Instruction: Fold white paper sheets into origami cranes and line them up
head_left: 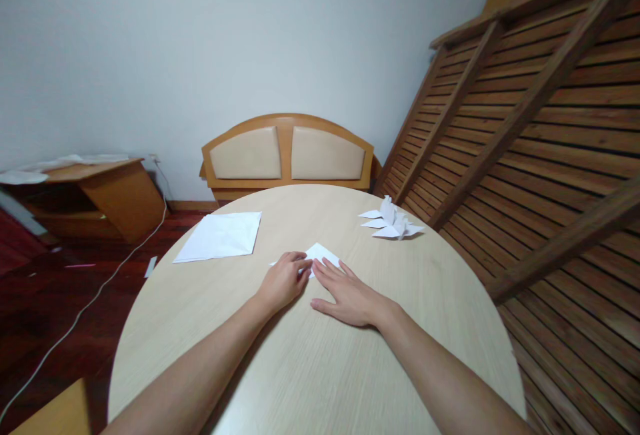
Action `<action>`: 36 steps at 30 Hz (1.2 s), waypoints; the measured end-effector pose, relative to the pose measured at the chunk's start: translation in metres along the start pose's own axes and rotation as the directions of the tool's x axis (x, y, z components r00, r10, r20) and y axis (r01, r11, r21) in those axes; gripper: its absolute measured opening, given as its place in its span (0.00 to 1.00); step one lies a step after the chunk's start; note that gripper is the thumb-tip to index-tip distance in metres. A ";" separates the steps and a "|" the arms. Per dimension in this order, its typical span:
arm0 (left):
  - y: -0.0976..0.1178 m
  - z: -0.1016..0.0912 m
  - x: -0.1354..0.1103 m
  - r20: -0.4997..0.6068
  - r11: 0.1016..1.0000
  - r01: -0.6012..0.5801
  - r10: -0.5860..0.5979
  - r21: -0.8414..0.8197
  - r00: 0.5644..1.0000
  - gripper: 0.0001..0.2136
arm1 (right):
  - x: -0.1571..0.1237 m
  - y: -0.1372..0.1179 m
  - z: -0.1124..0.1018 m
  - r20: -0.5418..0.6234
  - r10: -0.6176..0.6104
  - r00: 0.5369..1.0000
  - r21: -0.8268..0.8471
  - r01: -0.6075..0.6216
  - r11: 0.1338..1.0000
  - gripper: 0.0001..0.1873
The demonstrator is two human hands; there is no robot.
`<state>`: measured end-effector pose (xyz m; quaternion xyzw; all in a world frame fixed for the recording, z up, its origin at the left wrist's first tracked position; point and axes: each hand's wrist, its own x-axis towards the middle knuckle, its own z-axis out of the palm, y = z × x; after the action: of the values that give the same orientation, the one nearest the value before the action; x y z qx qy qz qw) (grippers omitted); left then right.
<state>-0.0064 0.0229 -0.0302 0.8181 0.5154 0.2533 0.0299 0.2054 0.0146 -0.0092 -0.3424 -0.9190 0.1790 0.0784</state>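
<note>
A folded sheet of white paper (317,250) lies on the round table in front of me, its upper corner pointing away. My left hand (286,278) rests on the paper's left part with fingers curled together, covering much of it. Flat on the right part lies my right hand (347,290), fingers stretched out and thumb apart, the fingertips pressing the paper. The two hands nearly meet at the middle of the sheet. How the folds run beneath them is hidden.
A stack of white paper sheets (220,235) lies at the table's left. Several folded paper birds (393,220) stand at the back right. The pale wooden table (290,375) has a curved edge. A slatted wooden frame (540,148) leans on the right; a white cable (95,295) crosses the floor.
</note>
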 end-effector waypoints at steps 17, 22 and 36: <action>0.013 -0.005 0.000 0.111 0.976 -0.218 0.217 0.000 0.970 0.16 | -0.004 0.018 -0.002 -0.033 0.191 0.981 -0.019 -0.192 0.981 0.48; 0.011 -0.006 0.000 0.125 0.973 -0.230 0.226 0.014 0.966 0.15 | -0.008 0.033 -0.006 -0.098 0.322 0.942 -0.070 -0.329 0.942 0.44; 0.017 -0.018 -0.002 0.172 0.930 -0.332 0.357 -0.154 0.918 0.14 | -0.004 0.033 -0.009 -0.199 0.058 0.978 -0.059 -0.072 0.996 0.26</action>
<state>-0.0014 0.0096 -0.0102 0.9138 0.3412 0.2031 0.0856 0.2305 0.0374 -0.0134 -0.3908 -0.9004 0.1160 0.1519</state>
